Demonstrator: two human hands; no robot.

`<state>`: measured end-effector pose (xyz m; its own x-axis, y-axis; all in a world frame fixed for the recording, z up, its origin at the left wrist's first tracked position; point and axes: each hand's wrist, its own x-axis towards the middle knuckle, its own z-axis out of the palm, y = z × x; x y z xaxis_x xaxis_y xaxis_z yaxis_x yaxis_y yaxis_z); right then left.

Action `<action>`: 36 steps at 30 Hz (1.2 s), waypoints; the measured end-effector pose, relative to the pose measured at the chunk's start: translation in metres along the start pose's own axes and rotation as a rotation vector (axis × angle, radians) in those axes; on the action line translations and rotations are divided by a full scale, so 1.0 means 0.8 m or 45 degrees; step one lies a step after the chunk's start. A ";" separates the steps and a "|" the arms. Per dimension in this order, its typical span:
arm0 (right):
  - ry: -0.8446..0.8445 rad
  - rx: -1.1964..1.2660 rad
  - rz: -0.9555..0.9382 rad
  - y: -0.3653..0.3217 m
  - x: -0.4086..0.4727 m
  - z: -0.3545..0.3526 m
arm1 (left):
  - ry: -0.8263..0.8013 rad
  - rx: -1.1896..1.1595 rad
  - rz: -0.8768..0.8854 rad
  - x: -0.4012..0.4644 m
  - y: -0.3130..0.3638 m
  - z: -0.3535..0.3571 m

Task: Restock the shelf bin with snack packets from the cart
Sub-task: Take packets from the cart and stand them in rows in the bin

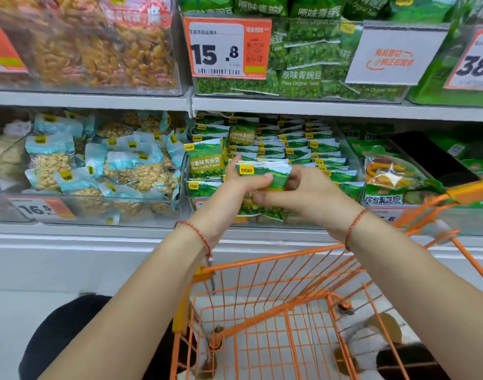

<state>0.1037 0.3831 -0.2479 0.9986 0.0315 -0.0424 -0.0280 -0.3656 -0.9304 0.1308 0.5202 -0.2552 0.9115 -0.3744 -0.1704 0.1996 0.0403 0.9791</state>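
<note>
Bright, even store light falls from above, leaving only soft, faint shadows under the shelf (317, 108). Above the shelf, the clear bin fronts carry pale glare, and the packets behind them look hazy and smeared. Text on the price tag (226, 48) stays readable. Wide-angle distortion bends the shelf toward the edges. Below it, the orange cart (276, 311) looks slightly soft.
</note>
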 end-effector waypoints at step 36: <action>0.378 -0.037 -0.033 0.027 0.148 -0.006 | 0.542 0.997 0.855 0.081 -0.011 -0.117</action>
<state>0.2219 0.3745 -0.2714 0.9684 -0.2309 0.0939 -0.0050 -0.3945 -0.9189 0.2221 0.5822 -0.2854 0.8279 -0.1419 0.5427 -0.5252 -0.5359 0.6611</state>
